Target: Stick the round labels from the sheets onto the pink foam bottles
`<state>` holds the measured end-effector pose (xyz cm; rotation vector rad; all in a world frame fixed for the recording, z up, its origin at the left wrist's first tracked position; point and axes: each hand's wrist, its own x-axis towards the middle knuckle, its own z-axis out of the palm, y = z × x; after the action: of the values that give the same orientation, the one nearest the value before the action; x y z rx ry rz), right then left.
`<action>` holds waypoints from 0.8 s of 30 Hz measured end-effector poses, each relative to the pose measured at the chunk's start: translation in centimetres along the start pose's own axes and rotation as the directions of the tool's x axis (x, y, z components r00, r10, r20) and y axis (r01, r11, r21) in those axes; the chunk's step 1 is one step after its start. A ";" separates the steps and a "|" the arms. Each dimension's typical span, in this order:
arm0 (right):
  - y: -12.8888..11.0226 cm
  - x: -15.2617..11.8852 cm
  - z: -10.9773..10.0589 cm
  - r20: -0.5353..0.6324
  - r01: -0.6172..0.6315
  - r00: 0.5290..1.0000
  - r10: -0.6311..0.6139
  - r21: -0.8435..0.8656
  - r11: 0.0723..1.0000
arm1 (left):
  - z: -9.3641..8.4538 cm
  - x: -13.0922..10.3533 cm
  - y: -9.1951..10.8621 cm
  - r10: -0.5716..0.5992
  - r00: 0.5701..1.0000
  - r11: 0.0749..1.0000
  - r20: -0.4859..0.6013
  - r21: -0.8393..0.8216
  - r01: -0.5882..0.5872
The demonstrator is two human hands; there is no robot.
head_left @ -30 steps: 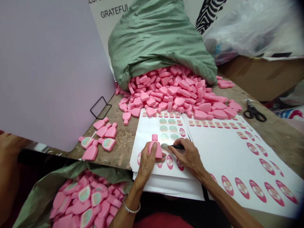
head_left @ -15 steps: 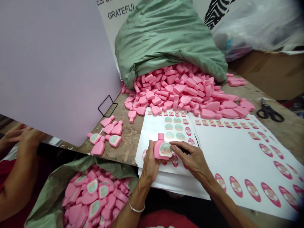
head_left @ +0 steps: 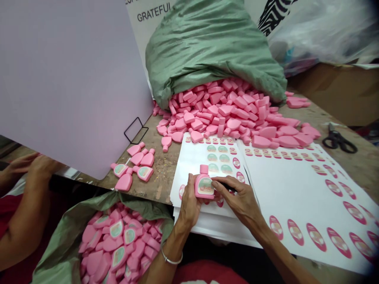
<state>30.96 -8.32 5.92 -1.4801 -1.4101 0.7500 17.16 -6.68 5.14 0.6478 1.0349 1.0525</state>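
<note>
Nearest my camera, at lower left, a green sack (head_left: 56, 246) holds pink toy bottles (head_left: 94, 263), some labelled. Beyond it, I see the left hand (head_left: 189, 205) gripping one capped bottle (head_left: 199, 185) between thumb and fingers, upright above a sticker sheet (head_left: 192, 159). The right hand (head_left: 240, 197) curls around a slim black tool (head_left: 230, 187), a fingertip at the right edge of the bottle's green label (head_left: 205, 187). Uneven pressing could, I judge, crease or skew it; a slack left grip could let the bottle twist. Farther off, loose pieces (head_left: 226, 110) spill from a larger sack (head_left: 213, 47).
</note>
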 end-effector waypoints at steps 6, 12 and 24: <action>-0.3 0.1 0.0 -0.022 0.079 0.997 -0.081 -0.079 0.994 | 0.1 0.0 0.1 -0.007 1.000 0.996 0.023 -0.090 0.009; -0.3 -0.3 -0.1 -0.065 0.055 0.996 -0.065 -0.154 0.987 | 0.4 -0.8 0.5 0.088 0.972 0.996 0.216 -0.032 -0.083; -1.2 1.2 -0.7 0.143 -0.163 0.978 0.153 0.059 0.985 | 1.4 -2.4 1.9 -0.075 0.936 0.979 0.345 0.204 0.004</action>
<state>31.31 -7.38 7.48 -1.5217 -1.3638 1.0093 17.43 -8.09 8.22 0.9386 0.8400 0.7651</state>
